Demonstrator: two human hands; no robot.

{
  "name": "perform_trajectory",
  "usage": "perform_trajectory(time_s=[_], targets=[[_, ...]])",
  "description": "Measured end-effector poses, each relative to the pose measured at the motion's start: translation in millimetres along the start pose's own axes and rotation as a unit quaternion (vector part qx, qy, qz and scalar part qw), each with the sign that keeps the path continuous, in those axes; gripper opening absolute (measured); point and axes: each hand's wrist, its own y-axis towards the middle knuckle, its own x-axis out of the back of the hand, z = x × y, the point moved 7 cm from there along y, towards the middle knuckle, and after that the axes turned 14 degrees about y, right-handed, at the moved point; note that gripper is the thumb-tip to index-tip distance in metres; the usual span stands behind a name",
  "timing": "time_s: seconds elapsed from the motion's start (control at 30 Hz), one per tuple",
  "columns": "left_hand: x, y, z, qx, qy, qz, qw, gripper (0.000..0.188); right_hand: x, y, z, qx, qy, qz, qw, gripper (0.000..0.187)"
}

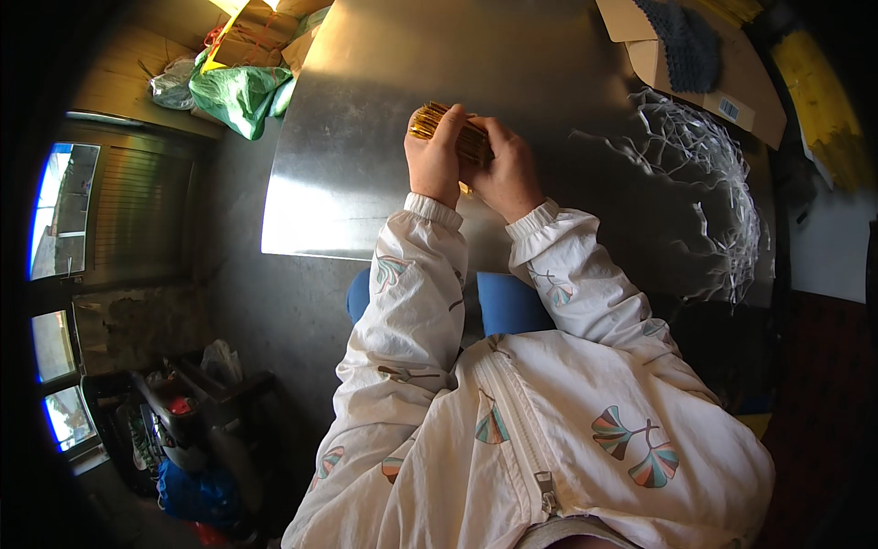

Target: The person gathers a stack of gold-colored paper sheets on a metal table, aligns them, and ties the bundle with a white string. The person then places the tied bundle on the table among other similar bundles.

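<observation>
Over the metal tabletop, both my hands are closed around a bundle of shiny gold strips. My left hand grips its left end, with the thumb across the top. On the other end is my right hand, its fingers curled against the bundle. A small bit of gold shows below, between the two hands. My palms and fingers hide most of the bundle's underside, and its exact kind is not clear.
A tangled heap of thin white, shiny strips lies on the right of the table. Behind it stands a cardboard box with a blue-grey cloth on it. A green plastic bag sits far left. A dark vehicle-like object stands lower left.
</observation>
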Motion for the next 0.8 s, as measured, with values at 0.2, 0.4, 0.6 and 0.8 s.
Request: perform_trajectory(time_s=[0.2, 0.4, 0.6, 0.8], targets=[[5, 2, 6, -0.013, -0.015, -0.023, 1.0, 0.022, -2, -4, -8, 0.013, -0.018, -0.006, 1.0, 0.043], [5, -3, 5, -0.008, -0.027, -0.015, 0.999, 0.017, -3, -4, -9, -0.011, 0.021, 0.002, 1.0, 0.046], [-2, -5, -3, -0.016, -0.039, 0.012, 0.999, 0.017, -4, -4, -11, -0.05, 0.009, 0.009, 0.999, 0.045], [-2, -7, -27, -0.086, -0.02, 0.033, 0.996, 0.018, -3, 1, 7, 0.046, 0.005, 0.015, 0.999, 0.048]])
